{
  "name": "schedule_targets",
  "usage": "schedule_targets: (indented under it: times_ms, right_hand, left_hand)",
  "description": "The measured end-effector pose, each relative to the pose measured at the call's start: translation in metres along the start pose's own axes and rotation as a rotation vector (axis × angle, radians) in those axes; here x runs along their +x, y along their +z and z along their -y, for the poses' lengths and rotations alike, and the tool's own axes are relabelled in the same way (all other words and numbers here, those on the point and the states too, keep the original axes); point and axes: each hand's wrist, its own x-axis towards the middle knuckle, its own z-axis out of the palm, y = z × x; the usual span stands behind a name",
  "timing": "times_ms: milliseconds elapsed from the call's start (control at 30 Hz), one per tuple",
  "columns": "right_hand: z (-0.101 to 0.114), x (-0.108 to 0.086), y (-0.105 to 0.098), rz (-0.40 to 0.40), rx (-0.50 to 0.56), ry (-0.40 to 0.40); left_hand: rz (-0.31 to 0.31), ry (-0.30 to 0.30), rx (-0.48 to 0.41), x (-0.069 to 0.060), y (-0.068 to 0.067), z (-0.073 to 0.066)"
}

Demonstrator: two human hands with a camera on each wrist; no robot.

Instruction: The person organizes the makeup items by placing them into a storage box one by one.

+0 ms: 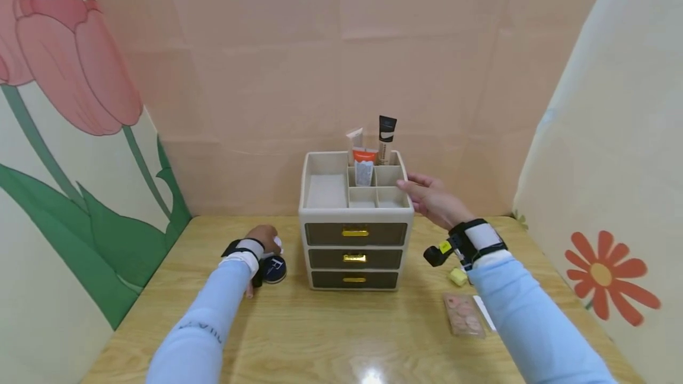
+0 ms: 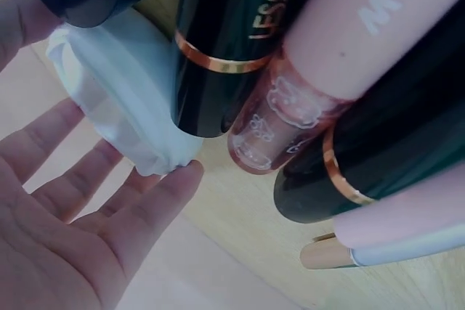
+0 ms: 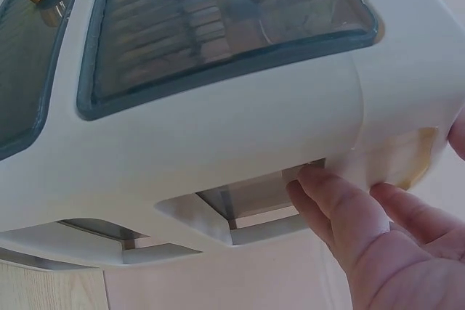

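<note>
A cream drawer organizer [image 1: 356, 216] with dark drawer fronts and gold handles stands mid-table. My right hand [image 1: 434, 199] grips its upper right side, the thumb at the rim and fingertips [image 3: 320, 183] at a side opening. On the left, my left hand [image 1: 263, 237] holds a soft white crumpled item [image 2: 123, 85], its exact kind unclear. Beside that item lie a navy round compact [image 1: 274, 269], a black tube [image 2: 218, 49] with a gold band and a pink tube [image 2: 363, 34]. Three cosmetic tubes, one an orange-and-white tube [image 1: 364, 168], stand in the organizer's top compartments.
Right of the organizer, a yellow block-like piece [image 1: 458, 277] and a clear-covered palette [image 1: 464, 315] lie on the wooden table [image 1: 320, 336]. A white strip [image 1: 484, 313] lies beside the palette, partly under the right sleeve. A pink backdrop [image 1: 256, 76] hangs behind.
</note>
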Motion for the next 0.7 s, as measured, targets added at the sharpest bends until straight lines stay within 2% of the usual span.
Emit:
schedule_targets:
  times_ms: [200,367,533,700]
  right_hand:
    - [-0.001,0.007,0.003,0.014,0.020,-0.001]
    - [0.000,0.010,0.001,0.022,-0.007,0.017]
    - [0.003,0.013,-0.001,0.028,-0.032,0.022]
    - [0.005,0.015,-0.002,0.024,-0.014,0.016]
  left_hand:
    - [-0.032,-0.011,-0.020,-0.005,-0.008,0.001]
    - [-0.068,0.020,-0.062,-0.004,-0.024,-0.002]
    - [-0.090,0.068,-0.078,-0.005,-0.055,-0.010]
    - [-0.071,0.122,-0.056,-0.017,-0.094,-0.024]
